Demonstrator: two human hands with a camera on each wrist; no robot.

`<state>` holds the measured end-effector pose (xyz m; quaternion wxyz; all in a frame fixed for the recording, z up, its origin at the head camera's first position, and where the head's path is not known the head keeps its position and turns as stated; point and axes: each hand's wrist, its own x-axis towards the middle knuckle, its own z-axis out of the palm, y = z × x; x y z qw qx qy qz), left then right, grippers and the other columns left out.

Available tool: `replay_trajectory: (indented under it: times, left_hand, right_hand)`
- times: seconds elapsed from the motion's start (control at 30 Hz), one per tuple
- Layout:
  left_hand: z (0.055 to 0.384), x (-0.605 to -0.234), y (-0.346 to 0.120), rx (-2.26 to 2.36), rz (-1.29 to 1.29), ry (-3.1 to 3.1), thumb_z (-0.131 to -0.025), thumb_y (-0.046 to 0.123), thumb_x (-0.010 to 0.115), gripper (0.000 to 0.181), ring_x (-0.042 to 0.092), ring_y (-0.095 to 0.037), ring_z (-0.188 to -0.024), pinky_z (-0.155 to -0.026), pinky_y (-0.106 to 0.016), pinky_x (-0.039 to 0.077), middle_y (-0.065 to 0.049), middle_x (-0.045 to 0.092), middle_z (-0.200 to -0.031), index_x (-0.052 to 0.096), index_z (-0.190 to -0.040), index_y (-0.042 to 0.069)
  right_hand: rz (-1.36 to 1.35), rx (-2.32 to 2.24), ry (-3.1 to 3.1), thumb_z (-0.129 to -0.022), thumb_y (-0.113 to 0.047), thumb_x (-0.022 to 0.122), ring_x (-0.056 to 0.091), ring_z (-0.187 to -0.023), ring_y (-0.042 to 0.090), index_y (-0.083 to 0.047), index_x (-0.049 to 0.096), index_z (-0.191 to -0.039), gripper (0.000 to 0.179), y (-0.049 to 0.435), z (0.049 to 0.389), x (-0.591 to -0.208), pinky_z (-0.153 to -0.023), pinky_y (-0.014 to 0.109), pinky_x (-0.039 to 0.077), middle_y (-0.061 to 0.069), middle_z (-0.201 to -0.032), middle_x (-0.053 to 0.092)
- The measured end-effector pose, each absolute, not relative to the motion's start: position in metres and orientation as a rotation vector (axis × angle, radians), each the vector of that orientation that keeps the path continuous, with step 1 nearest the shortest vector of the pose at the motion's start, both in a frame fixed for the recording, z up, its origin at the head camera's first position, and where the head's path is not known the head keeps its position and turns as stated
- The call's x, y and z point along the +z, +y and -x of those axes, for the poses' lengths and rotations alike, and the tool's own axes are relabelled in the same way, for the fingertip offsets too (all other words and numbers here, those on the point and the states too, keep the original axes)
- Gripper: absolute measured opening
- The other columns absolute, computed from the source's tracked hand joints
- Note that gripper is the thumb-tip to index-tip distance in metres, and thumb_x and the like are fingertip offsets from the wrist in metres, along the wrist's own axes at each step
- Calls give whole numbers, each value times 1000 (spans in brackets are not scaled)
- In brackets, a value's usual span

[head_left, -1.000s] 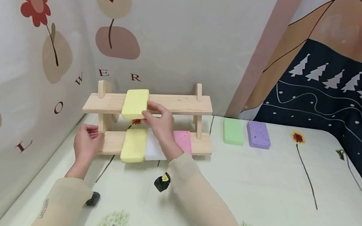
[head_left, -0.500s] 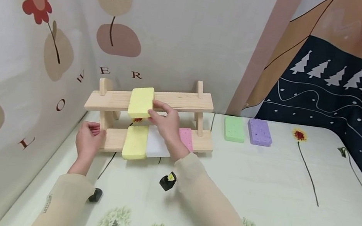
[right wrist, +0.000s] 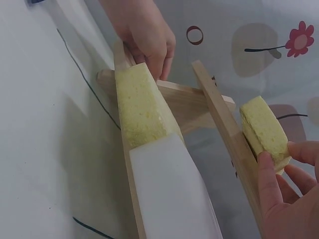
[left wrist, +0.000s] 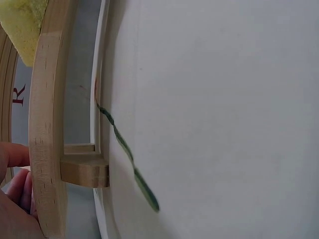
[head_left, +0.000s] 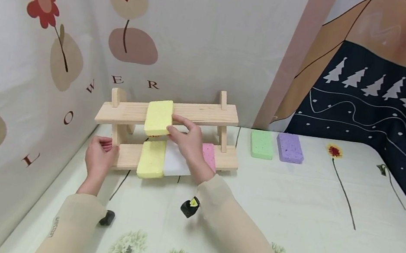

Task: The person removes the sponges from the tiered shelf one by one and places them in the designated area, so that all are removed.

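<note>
A two-tier wooden rack (head_left: 205,113) stands against the fabric backdrop. On its upper board lies a yellow sponge (head_left: 159,116), its front jutting past the board's edge. My right hand (head_left: 189,142) pinches this sponge by its right side between thumb and fingers, as the right wrist view also shows. At the rack's left end, my left hand (head_left: 100,157) grips the lower part of the frame. The lower board carries a second yellow sponge (head_left: 151,160), a white block (head_left: 175,161) and a pink sponge (head_left: 209,155), side by side. My right forearm partly hides the white and pink pieces.
Right of the rack, a green sponge (head_left: 262,144) and a purple sponge (head_left: 290,148) lie on the flower-printed tablecloth (head_left: 294,201). Printed fabric walls close in the left, back and right sides. Black wrist devices (head_left: 190,207) sit under both sleeves.
My right hand has slid the upper yellow sponge a little to the right along the top board. My left hand keeps its place at the rack's left end.
</note>
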<state>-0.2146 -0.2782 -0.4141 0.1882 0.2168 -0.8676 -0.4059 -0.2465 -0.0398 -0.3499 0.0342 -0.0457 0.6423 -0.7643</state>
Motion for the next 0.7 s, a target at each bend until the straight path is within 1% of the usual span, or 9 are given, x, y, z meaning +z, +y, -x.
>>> replay_trajectory:
  times: [0.03, 0.13, 0.2, 0.3, 0.4, 0.53, 0.7]
  left_hand:
    - [214, -414, -278, -1141, -610, -2440, -91, 6, 57, 38, 61, -34, -109, -90, -34, 46, -25, 60, -122, 50, -126, -7]
    - [214, -414, -278, -1139, -613, -2441, -91, 6, 57, 38, 61, -35, -109, -91, -36, 47, -25, 60, -122, 50, -126, -7]
    - [214, -414, -278, -1145, -615, -2439, -91, 6, 57, 38, 61, -35, -110, -93, -38, 47, -25, 60, -122, 50, -126, -7]
    - [215, -414, -278, -1156, -618, -2440, -92, 7, 57, 39, 60, -35, -110, -94, -40, 48, -25, 59, -123, 50, -127, -6]
    - [215, -414, -278, -1165, -618, -2443, -92, 7, 58, 39, 60, -34, -110, -92, -36, 47, -25, 59, -123, 50, -127, -6]
    - [214, -414, -278, -1175, -623, -2453, -92, 8, 58, 38, 60, -34, -110, -90, -34, 45, -24, 59, -123, 49, -127, -5]
    - [214, -412, -277, -1182, -617, -2446, -92, 7, 58, 38, 60, -34, -111, -94, -39, 46, -25, 60, -123, 49, -127, -6]
  right_hand:
    - [138, -2349, 1973, -89, 0, 69, 72, -94, 33, -7, 66, -128, 40, -39, 246, -350, -81, 24, 60, 11, -133, 62]
    - [133, -2351, 1966, -89, 0, 69, 72, -88, 25, -8, 67, -128, 40, -38, 243, -350, -82, 25, 60, 9, -135, 61]
    - [123, -2348, 1962, -89, -1, 69, 72, -87, 20, -10, 67, -128, 40, -37, 242, -350, -83, 25, 60, 7, -136, 60]
    - [108, -2341, 1957, -90, -3, 70, 73, -90, 21, -13, 67, -128, 40, -34, 240, -350, -84, 25, 60, 4, -138, 59]
    - [100, -2343, 1942, -90, -4, 70, 73, -90, 19, -15, 67, -128, 41, -30, 237, -351, -84, 25, 60, 2, -140, 57]
    - [130, -2372, 1912, -90, -1, 69, 71, -88, 13, -12, 66, -130, 42, -26, 234, -354, -85, 26, 60, 2, -142, 56]
    - [174, -2392, 1898, -90, 0, 67, 70, -87, 11, -8, 64, -131, 42, -20, 233, -358, -86, 26, 60, 3, -144, 56]
